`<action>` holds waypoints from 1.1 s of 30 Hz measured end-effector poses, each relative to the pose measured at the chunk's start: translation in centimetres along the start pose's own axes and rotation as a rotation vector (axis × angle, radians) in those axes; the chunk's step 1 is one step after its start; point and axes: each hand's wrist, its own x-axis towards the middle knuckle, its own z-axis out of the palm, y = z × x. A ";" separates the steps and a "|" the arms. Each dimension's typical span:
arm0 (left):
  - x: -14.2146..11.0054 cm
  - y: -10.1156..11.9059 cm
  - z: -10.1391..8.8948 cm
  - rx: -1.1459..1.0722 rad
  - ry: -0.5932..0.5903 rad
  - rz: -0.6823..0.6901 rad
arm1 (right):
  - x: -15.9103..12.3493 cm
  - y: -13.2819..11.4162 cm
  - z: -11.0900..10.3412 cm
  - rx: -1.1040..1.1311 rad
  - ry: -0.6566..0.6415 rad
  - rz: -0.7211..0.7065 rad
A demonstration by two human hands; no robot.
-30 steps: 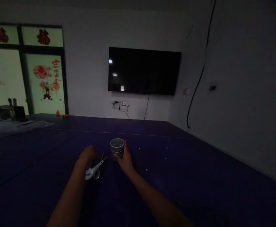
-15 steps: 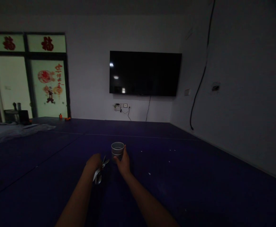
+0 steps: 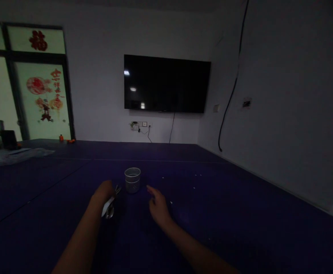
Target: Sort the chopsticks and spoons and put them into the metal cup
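A grey metal-looking cup [image 3: 132, 182] stands upright on the purple surface, its open rim facing up. My left hand [image 3: 104, 191] is closed around a bundle of shiny cutlery [image 3: 108, 210], just left of the cup. A rounded spoon-like end hangs below the fist, and thin ends stick out toward the cup; the exact pieces are too dark to tell. To the right of the cup, apart from it, my right hand [image 3: 158, 207] is open and holds nothing.
Small white scraps [image 3: 171, 202] lie scattered to the right. Clear plastic sheeting [image 3: 37, 153] and a dark box-like object [image 3: 8, 139] are at the far left. Small orange objects [image 3: 71, 141] sit by the door. A black cable [image 3: 226, 110] hangs along the right wall.
My right hand has let go of the cup and drawn back to the right. My left hand still grips the cutlery. The view has turned slightly right.
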 end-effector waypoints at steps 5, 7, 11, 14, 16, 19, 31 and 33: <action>-2.4 3.4 -5.2 -0.001 0.122 0.005 | -4.3 -0.6 -6.2 -0.057 -0.221 0.092; -5.0 6.1 -5.8 -0.042 0.325 0.087 | -5.3 -0.8 -7.7 -0.138 -0.224 0.093; -11.7 10.3 -0.4 -0.053 0.673 0.519 | -6.3 -1.0 -8.8 -0.273 -0.212 0.111; -15.4 10.4 6.0 0.002 0.759 1.016 | -6.7 -1.5 -8.9 -0.389 -0.313 0.057; -16.5 9.4 8.6 -0.024 0.752 1.075 | -7.0 -2.0 -8.9 -0.501 -0.435 -0.011; -16.6 8.3 9.5 -0.062 0.639 1.127 | -7.2 -2.8 -8.9 -0.683 -0.633 -0.102; -15.7 7.6 9.0 -0.075 0.341 1.177 | -7.3 -3.6 -8.9 -0.793 -0.737 -0.203; -15.6 7.6 9.0 -0.080 0.321 1.170 | -7.3 -3.5 -8.9 -0.782 -0.727 -0.207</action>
